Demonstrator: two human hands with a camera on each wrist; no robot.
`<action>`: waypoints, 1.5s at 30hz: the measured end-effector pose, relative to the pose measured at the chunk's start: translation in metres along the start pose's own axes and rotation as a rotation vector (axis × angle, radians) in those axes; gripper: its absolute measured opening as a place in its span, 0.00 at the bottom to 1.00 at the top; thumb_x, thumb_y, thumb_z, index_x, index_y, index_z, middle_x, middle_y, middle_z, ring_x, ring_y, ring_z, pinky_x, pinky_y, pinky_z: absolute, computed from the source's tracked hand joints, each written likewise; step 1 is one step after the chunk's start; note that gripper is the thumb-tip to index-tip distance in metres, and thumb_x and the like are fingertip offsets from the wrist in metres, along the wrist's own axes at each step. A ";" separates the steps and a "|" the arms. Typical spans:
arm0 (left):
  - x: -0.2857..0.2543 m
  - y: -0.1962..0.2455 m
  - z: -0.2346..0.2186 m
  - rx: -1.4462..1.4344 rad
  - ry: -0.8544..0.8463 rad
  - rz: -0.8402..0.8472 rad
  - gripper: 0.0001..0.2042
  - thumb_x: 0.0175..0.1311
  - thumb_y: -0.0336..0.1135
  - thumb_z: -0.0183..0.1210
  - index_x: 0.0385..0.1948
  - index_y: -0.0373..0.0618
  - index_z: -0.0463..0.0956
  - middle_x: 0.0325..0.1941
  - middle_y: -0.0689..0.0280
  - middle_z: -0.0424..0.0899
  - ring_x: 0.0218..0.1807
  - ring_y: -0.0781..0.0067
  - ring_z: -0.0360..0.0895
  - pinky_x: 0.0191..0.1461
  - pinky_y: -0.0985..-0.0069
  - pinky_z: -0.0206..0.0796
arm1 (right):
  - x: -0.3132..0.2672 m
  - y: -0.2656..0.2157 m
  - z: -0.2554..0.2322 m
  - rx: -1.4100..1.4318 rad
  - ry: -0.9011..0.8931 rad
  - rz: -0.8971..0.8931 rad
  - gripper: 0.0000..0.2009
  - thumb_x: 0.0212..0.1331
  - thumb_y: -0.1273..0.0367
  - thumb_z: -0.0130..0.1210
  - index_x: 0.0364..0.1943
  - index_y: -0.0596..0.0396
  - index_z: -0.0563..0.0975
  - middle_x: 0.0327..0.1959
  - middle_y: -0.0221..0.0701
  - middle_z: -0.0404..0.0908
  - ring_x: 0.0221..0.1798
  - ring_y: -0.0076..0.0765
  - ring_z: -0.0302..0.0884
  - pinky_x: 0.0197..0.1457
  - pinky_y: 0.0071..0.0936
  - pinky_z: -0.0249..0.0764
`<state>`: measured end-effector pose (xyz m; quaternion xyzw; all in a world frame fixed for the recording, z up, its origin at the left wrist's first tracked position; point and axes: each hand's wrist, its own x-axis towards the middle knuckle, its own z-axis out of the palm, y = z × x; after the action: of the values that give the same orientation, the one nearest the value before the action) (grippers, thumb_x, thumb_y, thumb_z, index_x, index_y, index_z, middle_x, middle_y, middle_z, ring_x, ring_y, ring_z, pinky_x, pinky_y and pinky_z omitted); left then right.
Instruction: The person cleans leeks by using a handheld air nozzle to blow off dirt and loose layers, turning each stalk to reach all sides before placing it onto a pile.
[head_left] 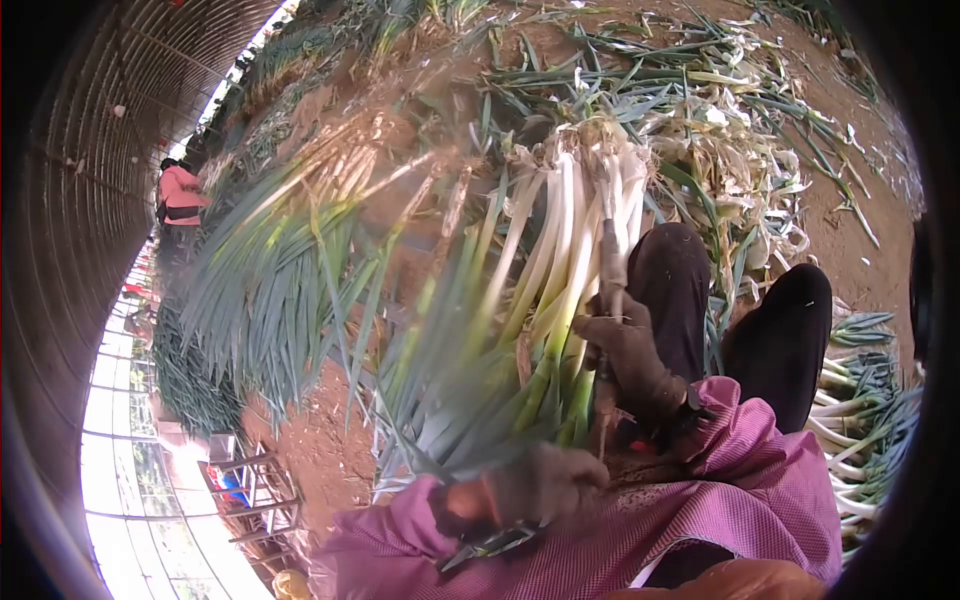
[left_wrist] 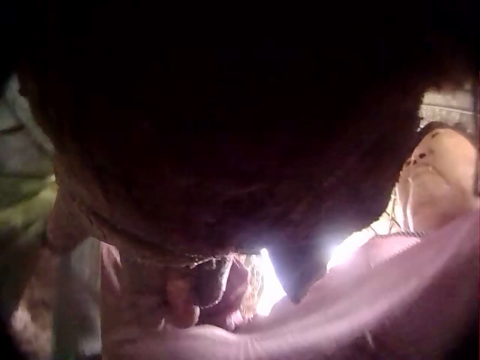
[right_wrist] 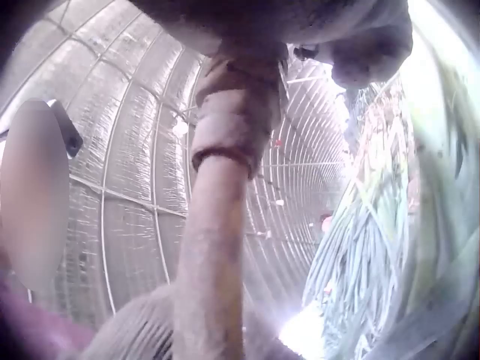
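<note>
In the head view, my gloved right hand [head_left: 637, 362] grips a long thin rod [head_left: 607, 255], its fingers wrapped round the shaft. A thicker sleeve-like wrapping [right_wrist: 229, 124] shows on the rod just below that hand in the right wrist view. The rod overlaps a bundle of leeks [head_left: 562, 225] with white stalks and green leaves. My gloved left hand [head_left: 545, 485] is motion-blurred, low in front of the pink checked clothing, its fingertips near the rod's lower end. Blurred leek leaves [head_left: 450, 360] lie just beyond it. In the left wrist view a dark glove [left_wrist: 225, 150] hides most of the scene.
Uncleaned leeks [head_left: 290, 240] lie heaped to the left. Stripped skins [head_left: 740, 180] and loose leaves cover the ground beyond the knees [head_left: 672, 280]. White-stalked leeks [head_left: 845, 440] lie at the right. A person in pink [head_left: 182, 195] stands farther off, near a metal frame [head_left: 255, 490].
</note>
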<state>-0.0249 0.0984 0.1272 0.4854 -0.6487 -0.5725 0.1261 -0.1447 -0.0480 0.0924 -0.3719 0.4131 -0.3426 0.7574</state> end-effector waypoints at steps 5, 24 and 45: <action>-0.003 -0.065 -0.108 0.962 0.710 -0.155 0.06 0.51 0.37 0.55 0.27 0.51 0.79 0.37 0.61 0.80 0.36 0.60 0.77 0.39 0.68 0.69 | 0.026 0.031 0.042 0.167 -0.154 0.268 0.06 0.47 0.70 0.56 0.25 0.56 0.71 0.16 0.27 0.68 0.16 0.24 0.65 0.18 0.23 0.61; 0.010 -0.265 -0.172 1.003 1.050 -0.951 0.16 0.49 0.43 0.57 0.34 0.40 0.78 0.37 0.48 0.80 0.42 0.47 0.77 0.45 0.61 0.69 | 0.016 0.047 0.034 0.088 -0.264 0.218 0.08 0.50 0.69 0.55 0.25 0.61 0.73 0.18 0.30 0.73 0.20 0.25 0.70 0.23 0.23 0.68; 0.000 -0.238 -0.331 1.322 0.353 -1.081 0.14 0.52 0.38 0.56 0.38 0.42 0.76 0.37 0.56 0.81 0.37 0.54 0.79 0.38 0.61 0.71 | 0.014 0.049 0.018 0.094 -0.294 0.239 0.09 0.48 0.68 0.57 0.27 0.59 0.72 0.19 0.27 0.70 0.20 0.21 0.67 0.23 0.21 0.65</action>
<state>0.3287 -0.0770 0.0243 0.7821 -0.4998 0.0235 -0.3716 -0.1121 -0.0305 0.0526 -0.3306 0.3227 -0.2111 0.8614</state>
